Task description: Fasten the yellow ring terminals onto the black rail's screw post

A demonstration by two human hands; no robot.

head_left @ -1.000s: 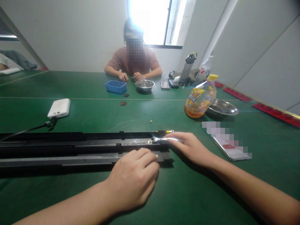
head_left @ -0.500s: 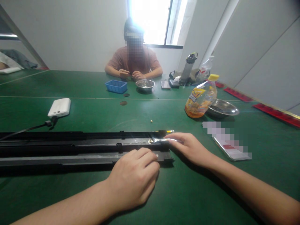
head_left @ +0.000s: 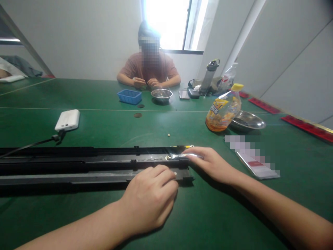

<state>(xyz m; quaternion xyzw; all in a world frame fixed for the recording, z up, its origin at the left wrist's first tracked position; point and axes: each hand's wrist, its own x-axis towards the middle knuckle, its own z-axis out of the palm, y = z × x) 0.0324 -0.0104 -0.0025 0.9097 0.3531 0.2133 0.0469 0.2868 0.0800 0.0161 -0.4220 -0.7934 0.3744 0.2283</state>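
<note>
A long black metal rail assembly lies across the green table in front of me. My left hand rests on its near rail close to the right end, fingers curled and pressing down on it. My right hand is closed on the handle of a small silver wrench, whose head sits on a brass-coloured nut on the middle rail. A small screw head shows on the near rail just beyond my left fingers.
A white power bank with a cable lies at the left. An orange drink bottle leans on a steel bowl at the right. A person sits opposite behind a blue tray and a steel bowl. One loose nut lies mid-table.
The wrench handle has swung slightly in my right hand. My left hand stays on the rail. The person opposite has moved their hands a little.
</note>
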